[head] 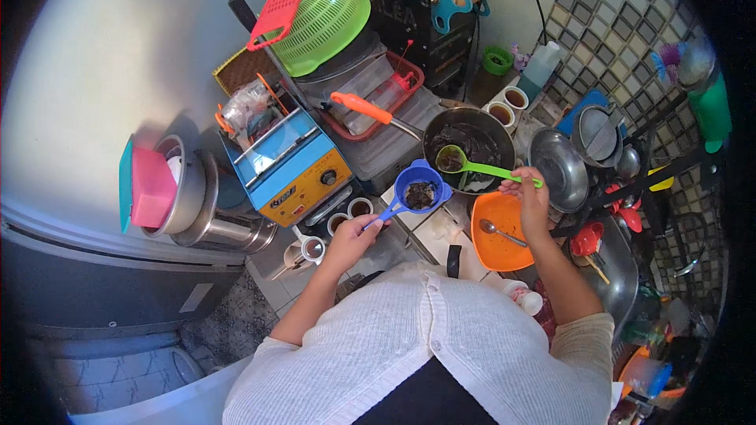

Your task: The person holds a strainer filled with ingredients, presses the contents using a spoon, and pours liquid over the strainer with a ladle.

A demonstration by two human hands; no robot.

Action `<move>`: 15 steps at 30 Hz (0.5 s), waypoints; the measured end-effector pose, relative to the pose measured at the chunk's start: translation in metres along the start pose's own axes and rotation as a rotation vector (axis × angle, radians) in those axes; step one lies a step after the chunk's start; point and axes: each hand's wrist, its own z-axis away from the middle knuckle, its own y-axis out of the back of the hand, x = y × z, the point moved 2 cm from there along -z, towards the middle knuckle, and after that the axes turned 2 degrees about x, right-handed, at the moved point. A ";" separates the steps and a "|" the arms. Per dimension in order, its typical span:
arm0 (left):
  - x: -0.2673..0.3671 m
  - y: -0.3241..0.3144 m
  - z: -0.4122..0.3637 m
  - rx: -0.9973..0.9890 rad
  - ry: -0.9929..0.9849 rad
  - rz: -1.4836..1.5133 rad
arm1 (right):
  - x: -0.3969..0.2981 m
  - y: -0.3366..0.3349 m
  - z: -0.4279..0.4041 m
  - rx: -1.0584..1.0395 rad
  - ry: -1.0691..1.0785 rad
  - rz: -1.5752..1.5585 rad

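My left hand (352,244) grips the handle of a small blue plastic strainer (418,190) that has dark, leaf-like residue in its mesh. My right hand (527,190) holds a green plastic ladle (487,170), its bowl over a dark pan (505,140) and filled with brown liquid. Dark liquid and shiny dark matter lie in the pan, whose orange-tipped handle (363,107) points to the left. The strainer is just left of the ladle bowl. Below the pan, an orange plastic bowl (487,248) holds a metal spoon (502,233).
A blue and orange cup sealing machine (313,183) stands at left, with several cups (338,222) of brown liquid before it. Two filled cups (501,113) stand behind the pan. Right are a metal basin (558,168) and a sink (620,292). A green colander (322,23) tops stacked containers.
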 end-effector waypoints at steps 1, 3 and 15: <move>-0.001 0.000 0.000 -0.004 -0.003 -0.004 | -0.002 0.000 0.002 0.013 0.013 -0.031; -0.002 0.000 -0.001 -0.008 -0.006 -0.006 | -0.007 0.000 0.005 0.026 0.027 -0.061; 0.002 0.002 -0.003 0.014 -0.019 -0.009 | -0.055 -0.016 0.020 -0.030 0.135 -0.114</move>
